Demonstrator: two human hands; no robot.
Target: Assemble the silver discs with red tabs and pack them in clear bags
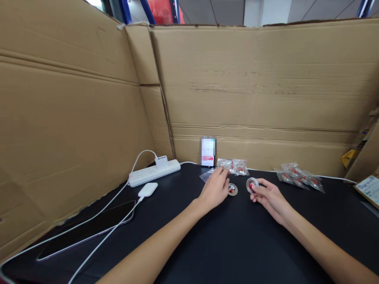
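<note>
My right hand (271, 199) pinches a small round silver disc with a red centre (249, 182) between thumb and fingers, lifted and tilted above the black tabletop. A second silver disc with a red middle (233, 190) lies on the table, right beside the thumb of my left hand (215, 187). That left hand is low over the surface, its thumb and index finger apart and nothing visible in its grasp; some fingertips are hidden. A clear plastic bag (206, 174) sticks out behind it. Farther back, several bagged discs (240, 167) sit in clear wrappers.
A lit phone (208, 152) leans at the cardboard wall (251, 98). More bagged discs (300, 177) lie to the right, near a labelled packet (369, 190). At left are a white power strip (155, 172), a white charger (147, 189), cables and a dark tablet (89, 230).
</note>
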